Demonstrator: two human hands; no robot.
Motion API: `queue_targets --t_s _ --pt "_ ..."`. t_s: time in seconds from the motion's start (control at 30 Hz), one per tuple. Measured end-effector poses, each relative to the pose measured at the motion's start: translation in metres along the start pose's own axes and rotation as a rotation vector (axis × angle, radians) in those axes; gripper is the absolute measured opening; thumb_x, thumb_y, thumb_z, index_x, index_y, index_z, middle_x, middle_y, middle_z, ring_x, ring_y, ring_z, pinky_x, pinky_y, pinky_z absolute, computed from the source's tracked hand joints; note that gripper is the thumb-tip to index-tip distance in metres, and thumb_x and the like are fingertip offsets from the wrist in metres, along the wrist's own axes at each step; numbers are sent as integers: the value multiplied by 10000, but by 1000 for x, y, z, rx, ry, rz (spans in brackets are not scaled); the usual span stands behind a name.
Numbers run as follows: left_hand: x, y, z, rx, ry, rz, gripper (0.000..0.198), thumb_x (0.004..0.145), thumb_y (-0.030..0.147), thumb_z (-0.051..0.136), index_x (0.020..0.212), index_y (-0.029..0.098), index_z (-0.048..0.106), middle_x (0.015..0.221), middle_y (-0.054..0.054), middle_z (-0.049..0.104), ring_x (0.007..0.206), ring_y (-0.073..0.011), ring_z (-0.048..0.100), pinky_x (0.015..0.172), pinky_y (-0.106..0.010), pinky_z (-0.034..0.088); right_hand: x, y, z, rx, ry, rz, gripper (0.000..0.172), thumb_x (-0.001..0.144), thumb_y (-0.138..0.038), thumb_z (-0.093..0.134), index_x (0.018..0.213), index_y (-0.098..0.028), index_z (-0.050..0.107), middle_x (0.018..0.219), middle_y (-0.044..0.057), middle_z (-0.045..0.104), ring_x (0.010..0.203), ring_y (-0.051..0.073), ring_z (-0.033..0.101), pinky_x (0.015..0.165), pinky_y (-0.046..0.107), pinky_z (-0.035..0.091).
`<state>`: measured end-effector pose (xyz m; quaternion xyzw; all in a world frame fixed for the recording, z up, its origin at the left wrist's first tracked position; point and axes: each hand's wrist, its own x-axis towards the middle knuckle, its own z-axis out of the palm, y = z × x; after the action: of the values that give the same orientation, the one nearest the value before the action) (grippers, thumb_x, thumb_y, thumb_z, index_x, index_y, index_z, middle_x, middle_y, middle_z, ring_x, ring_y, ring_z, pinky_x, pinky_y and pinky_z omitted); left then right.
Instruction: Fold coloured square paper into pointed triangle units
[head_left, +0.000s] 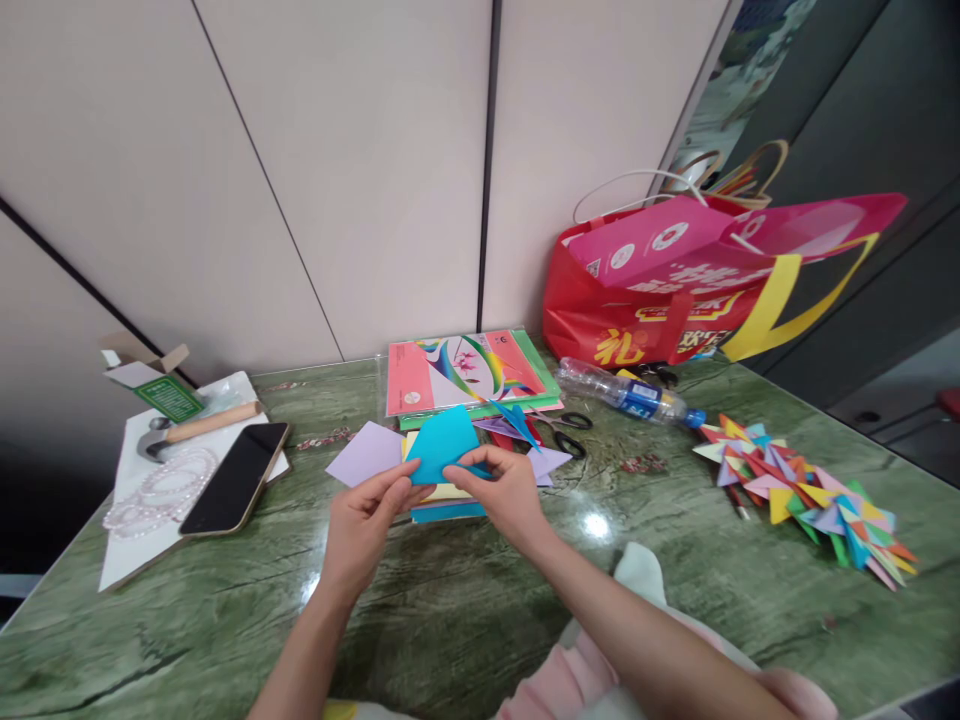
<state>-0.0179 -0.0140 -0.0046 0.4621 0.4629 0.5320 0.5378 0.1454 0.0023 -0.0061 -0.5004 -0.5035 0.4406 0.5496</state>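
A piece of blue folded paper [444,442] is held up between both hands, above the table. My left hand [369,512] pinches its lower left edge between thumb and fingers. At the lower right edge my right hand [504,490] pinches it the same way. Below it lies a stack of coloured paper [450,512], partly hidden by the hands and the blue piece. To the left rests a lilac paper [365,452]. Folded paper pieces [517,425] in blue, lilac and red lie to the right, beside scissors [570,432] with dark handles.
Behind lies a coral paper pack [420,375]. A plastic bottle [634,395], a red bag [675,300] and colourful folded-paper spiky pieces [810,495] occupy the right. On the left, a phone [236,478], beads [165,490], a wooden-handled tool [214,422] and a green box [169,395] rest on or by a white sheet.
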Motion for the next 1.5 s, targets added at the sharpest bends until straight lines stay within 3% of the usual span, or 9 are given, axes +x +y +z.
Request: queue_targets --t_s 0.27,0.43,0.57,0.83,1.07,1.5 --pt "-1 5 1 70 -39 4 369 671 306 699 1001 143 672 844 -101 732 837 -285 673 791 -402 536 1 3 -1 -10 17 -45 233 590 -364 719 628 -149 639 572 2 610 503 104 481 477 224 389" --pt "-1 7 0 61 -76 -16 561 660 286 710 1185 161 557 933 -100 717 882 -283 661 822 -417 516 0 -1 -2 -34 21 -59 203 594 -339 718 607 -154 636 581 5 621 521 112 501 487 224 399" --pt "0 10 0 26 -79 -27 595 650 286 719 1204 165 539 993 -100 701 900 -274 655 841 -411 509 0 -3 -2 -42 4 -57 191 597 -317 721 605 -150 630 582 4 621 520 107 491 494 222 395" --pt "1 7 -2 -28 -57 12 501 665 211 716 1149 187 588 1016 -62 697 935 -244 644 852 -360 515 1 0 -3 -55 -40 -41 200 595 -315 727 601 -144 623 555 -3 585 500 95 448 464 211 356" --pt "2 5 -5 69 -39 -1 241 651 207 724 890 183 716 825 -35 738 770 -224 691 711 -282 562 1 0 -2 -40 -58 -22 202 589 -314 724 605 -142 619 566 -5 589 494 88 447 475 208 360" --pt "4 4 -1 84 2 13 280 624 230 739 900 193 718 823 -46 738 742 -210 693 693 -270 566 3 5 -2 -17 -64 -19 240 580 -347 730 638 -149 605 606 0 580 539 101 465 491 216 371"
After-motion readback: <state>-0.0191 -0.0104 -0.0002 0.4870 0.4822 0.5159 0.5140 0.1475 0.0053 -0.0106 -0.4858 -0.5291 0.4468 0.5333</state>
